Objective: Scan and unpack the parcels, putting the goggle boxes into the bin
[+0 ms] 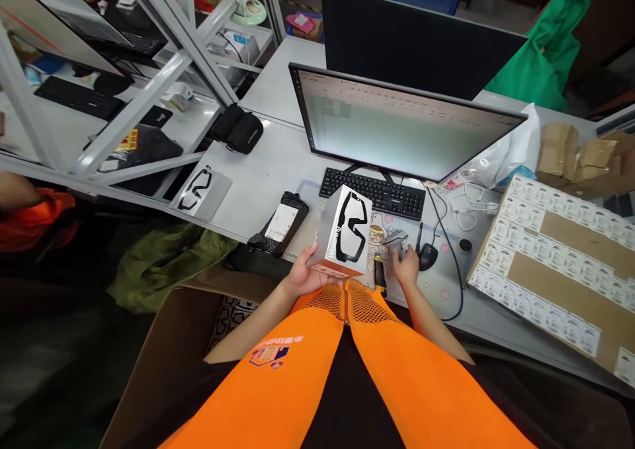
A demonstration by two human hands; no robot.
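My left hand [301, 276] is wrapped round the lower left corner of a white box [333, 227] printed with a black frame outline, and holds it tilted above the desk's front edge. To the right of the box, my right hand [407, 266] has its fingers drawn together beside a thin, greyish, shiny piece [394, 239]. What lies between those fingers is too blurred to name. A yellow and black utility knife [380, 276] lies between my hands. Just right of my right hand sits a black mouse [427, 256].
A black keyboard [391, 196] and lit monitor [397, 125] stand behind. Left are a black wrapped parcel [280, 226], a similar white box [206, 194] and a black case [241, 129]. A label-covered carton [555, 270] fills the right. An open carton [149, 363] stands below left.
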